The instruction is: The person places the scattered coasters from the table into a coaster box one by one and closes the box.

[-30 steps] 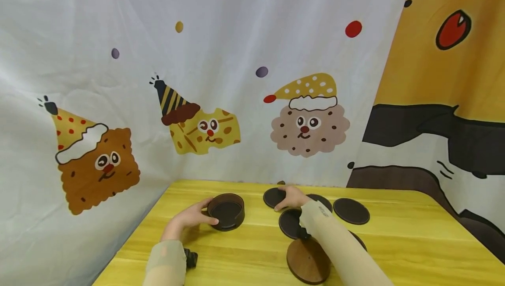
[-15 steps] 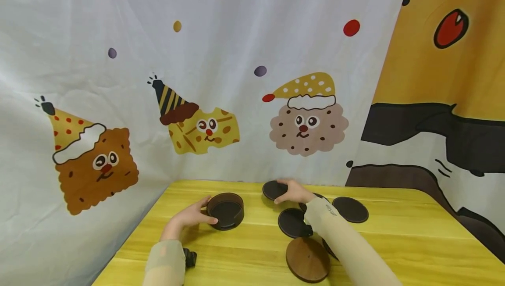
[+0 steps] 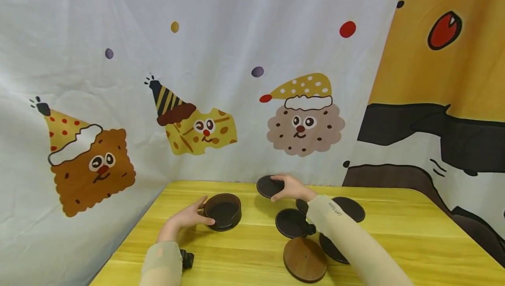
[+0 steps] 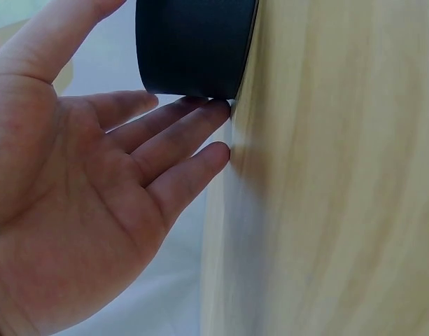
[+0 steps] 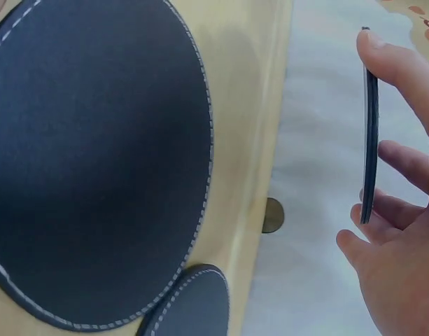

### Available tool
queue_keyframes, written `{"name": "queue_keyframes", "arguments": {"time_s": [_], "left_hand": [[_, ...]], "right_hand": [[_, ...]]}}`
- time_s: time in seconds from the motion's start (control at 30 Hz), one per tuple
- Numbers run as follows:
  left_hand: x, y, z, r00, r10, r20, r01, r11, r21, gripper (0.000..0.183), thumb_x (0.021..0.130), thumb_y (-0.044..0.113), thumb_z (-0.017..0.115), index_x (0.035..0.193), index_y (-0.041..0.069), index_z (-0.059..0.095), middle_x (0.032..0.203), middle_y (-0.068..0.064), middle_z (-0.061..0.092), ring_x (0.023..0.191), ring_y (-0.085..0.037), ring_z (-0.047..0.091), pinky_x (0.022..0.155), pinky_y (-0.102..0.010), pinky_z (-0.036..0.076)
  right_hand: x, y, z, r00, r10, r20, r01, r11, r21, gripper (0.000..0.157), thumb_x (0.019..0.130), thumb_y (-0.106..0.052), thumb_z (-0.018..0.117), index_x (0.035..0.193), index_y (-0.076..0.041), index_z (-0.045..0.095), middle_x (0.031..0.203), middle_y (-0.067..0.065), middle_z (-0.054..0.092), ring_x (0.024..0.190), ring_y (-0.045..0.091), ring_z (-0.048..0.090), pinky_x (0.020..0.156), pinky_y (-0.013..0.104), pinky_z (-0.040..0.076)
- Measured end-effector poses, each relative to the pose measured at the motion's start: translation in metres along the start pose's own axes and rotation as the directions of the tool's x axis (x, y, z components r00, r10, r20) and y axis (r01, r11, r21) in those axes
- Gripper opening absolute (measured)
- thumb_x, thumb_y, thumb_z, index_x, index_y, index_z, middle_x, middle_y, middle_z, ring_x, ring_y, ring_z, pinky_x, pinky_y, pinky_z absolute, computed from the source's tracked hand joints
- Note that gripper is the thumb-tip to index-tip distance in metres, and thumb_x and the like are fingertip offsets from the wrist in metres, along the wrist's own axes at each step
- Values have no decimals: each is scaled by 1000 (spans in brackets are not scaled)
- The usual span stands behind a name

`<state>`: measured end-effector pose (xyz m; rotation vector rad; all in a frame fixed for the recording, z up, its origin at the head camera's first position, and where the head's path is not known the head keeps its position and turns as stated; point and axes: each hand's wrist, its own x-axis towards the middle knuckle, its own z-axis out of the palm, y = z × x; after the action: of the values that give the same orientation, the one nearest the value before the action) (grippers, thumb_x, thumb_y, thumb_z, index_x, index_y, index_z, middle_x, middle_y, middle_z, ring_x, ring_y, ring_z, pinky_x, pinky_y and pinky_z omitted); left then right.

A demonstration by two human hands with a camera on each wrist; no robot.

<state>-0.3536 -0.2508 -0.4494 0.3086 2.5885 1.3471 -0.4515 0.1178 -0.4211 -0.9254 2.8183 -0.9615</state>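
Over the far side of the table, a dark disc has been raised within the last second, and now hangs clear of the surface, pinched at its edges by the right hand. The left hand, well apart, has stayed with spread fingers against the round holder. This disc's pick-up looks done; other dark discs lie outside the holder, to the right.
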Motion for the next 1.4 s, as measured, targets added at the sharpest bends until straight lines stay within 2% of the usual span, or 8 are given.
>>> {"name": "queue_keyframes", "arguments": {"time_s": [0.23, 0.63, 0.83, 1.07, 1.2, 1.4], "left_hand": [[0, -1, -2, 1000, 23, 11, -24, 1000, 17, 93, 71, 30, 74, 140, 3, 19, 134, -25, 30, 115, -39, 40, 88, -52, 34], [0, 0, -1, 1000, 25, 8, -25, 999, 22, 87, 72, 27, 73, 139, 5, 23, 133, -22, 34, 115, -37, 39, 89, -52, 32], [1, 0, -2, 1000, 23, 18, -23, 1000, 8, 89, 71, 29, 74, 140, 6, 23, 134, -21, 33, 115, -35, 41, 89, -51, 33], [1, 1, -7, 1000, 27, 5, -27, 999, 23, 90, 70, 29, 75, 140, 7, 24, 134, -20, 34, 113, -34, 43, 90, -50, 33], [3, 2, -8, 1000, 21, 4, -21, 999, 28, 90, 69, 31, 75, 140, 8, 24, 134, -20, 34, 115, -34, 41, 91, -50, 32], [4, 0, -5, 1000, 25, 0, -25, 999, 40, 88, 69, 30, 75, 139, 7, 26, 133, -19, 35, 118, -34, 37, 91, -50, 31]], "right_hand": [[-4, -4, -7, 1000, -11, -11, 11, 999, -32, 83, 59, -47, 77, 129, -15, 47, 137, 12, 32, 123, 31, 31, 94, 46, 32], [-6, -5, -8, 1000, 4, -10, -4, 999, -32, 82, 60, -46, 77, 129, -15, 47, 138, 16, 30, 123, 32, 31, 93, 47, 32], [-1, -18, 0, 1000, 7, 22, -6, 999, -43, 83, 59, -50, 76, 130, -19, 46, 139, 11, 29, 122, 30, 33, 92, 45, 34], [13, -32, 10, 999, -28, 42, 30, 999, -43, 81, 60, -48, 76, 131, -22, 45, 140, 10, 29, 124, 28, 30, 93, 44, 33], [20, -43, 15, 998, -31, 49, 33, 998, -45, 81, 59, -49, 76, 130, -23, 46, 139, 9, 31, 123, 27, 31, 93, 43, 34], [27, -58, 28, 992, -73, 105, 81, 994, -74, 84, 58, -53, 75, 130, -21, 46, 139, 7, 30, 124, 28, 29, 94, 43, 33]]}}
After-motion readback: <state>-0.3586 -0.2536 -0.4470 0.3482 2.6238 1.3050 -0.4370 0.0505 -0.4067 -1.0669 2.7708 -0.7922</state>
